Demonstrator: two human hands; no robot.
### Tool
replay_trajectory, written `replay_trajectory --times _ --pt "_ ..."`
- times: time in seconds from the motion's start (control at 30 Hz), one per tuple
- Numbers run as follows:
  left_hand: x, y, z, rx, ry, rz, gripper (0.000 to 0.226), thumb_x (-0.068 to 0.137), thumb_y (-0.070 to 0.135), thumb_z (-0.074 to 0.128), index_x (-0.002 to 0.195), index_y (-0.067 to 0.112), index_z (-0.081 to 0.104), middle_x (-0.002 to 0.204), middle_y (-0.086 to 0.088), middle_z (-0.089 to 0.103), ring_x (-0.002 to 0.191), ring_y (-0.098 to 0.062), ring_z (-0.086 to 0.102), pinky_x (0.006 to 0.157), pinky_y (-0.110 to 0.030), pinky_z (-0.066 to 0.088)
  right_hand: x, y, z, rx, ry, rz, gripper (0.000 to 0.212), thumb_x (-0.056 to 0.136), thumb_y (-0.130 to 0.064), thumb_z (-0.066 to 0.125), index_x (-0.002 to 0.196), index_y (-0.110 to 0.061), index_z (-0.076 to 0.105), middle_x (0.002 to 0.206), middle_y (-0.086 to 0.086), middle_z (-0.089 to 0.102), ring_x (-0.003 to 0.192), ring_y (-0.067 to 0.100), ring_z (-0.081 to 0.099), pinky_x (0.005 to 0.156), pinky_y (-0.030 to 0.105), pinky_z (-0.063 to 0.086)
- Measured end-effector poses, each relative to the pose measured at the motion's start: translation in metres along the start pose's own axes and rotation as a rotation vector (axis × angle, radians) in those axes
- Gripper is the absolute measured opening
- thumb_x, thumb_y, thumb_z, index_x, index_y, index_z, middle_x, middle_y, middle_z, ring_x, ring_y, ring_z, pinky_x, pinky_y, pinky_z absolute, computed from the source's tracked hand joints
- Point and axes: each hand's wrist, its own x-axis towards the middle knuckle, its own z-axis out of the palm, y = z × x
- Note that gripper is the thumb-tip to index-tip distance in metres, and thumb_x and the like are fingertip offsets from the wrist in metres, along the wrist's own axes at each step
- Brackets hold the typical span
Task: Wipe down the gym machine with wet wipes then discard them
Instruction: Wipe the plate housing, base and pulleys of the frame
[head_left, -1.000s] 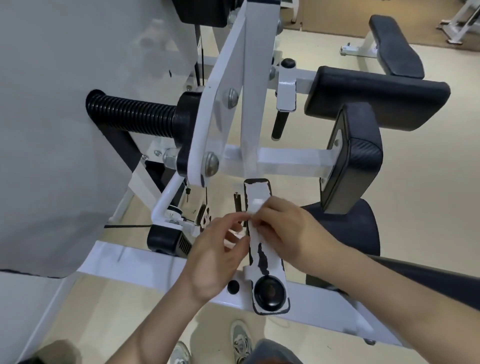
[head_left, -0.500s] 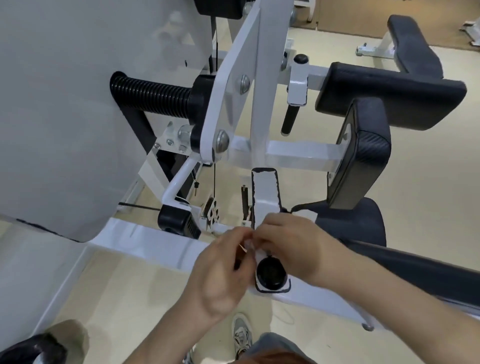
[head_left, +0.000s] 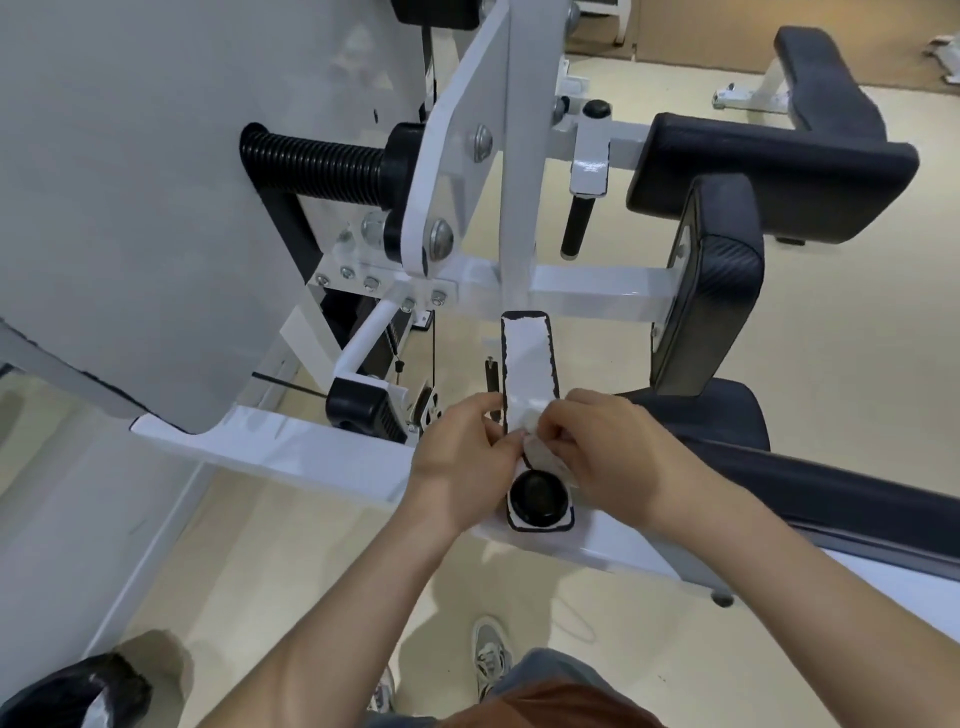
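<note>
A white gym machine stands before me, with a narrow white post (head_left: 527, 364) edged in black and a round black knob (head_left: 537, 499) at its near end. A crumpled white wet wipe (head_left: 537, 447) lies against the post just above the knob. My right hand (head_left: 613, 452) pinches the wipe from the right side. My left hand (head_left: 462, 457) meets it from the left, its fingertips curled onto the wipe's edge at the post. Both hands hide most of the wipe.
Black pads (head_left: 711, 291) and a black seat (head_left: 727, 415) sit right of the post. A ribbed black handle (head_left: 317, 161) juts out upper left beside a grey shroud (head_left: 156, 208). A bin with a black bag (head_left: 78, 691) stands at lower left. My shoes (head_left: 491, 654) rest on the beige floor.
Both hands slid with the wipe down the post toward me, from its middle to just above the black knob. The black peeling marks on the post's face are no longer seen.
</note>
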Motion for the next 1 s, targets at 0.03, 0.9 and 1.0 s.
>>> replay_trajectory --times 0.03,0.9,1.0 --pt "0.000 -0.002 0.000 -0.008 0.011 -0.019 0.031 0.091 0.024 0.064 0.123 0.023 0.062 0.063 0.013 0.062 0.067 -0.010 0.060 0.075 -0.033 0.050 -0.006 0.000 0.001 -0.010 -0.004 0.011 0.012 0.098 -0.022 0.045 0.099 -0.018 0.056 0.095 -0.003 0.051 0.084 0.020 0.052 0.070 0.030 0.039" --pt "-0.080 -0.097 -0.043 0.413 0.099 0.680 0.052 0.075 -0.001 0.062 0.126 0.012 0.061 0.129 -0.011 0.051 0.118 -0.023 0.041 0.101 -0.024 0.032 -0.044 -0.122 0.146 0.897 1.236 0.873 0.020 0.085 -0.005 0.070 0.085 -0.025 0.072 0.088 -0.005 0.068 0.082 0.005 0.065 0.079 0.018 0.050" --pt "-0.077 -0.101 -0.054 0.417 0.065 0.687 0.055 0.074 0.001 0.058 0.127 0.013 0.060 0.127 -0.012 0.052 0.117 -0.025 0.043 0.098 -0.027 0.034 -0.024 -0.151 0.159 0.852 1.141 0.803 0.013 0.087 -0.004 0.067 0.087 -0.013 0.076 0.093 -0.002 0.066 0.086 -0.001 0.061 0.077 0.011 0.045"
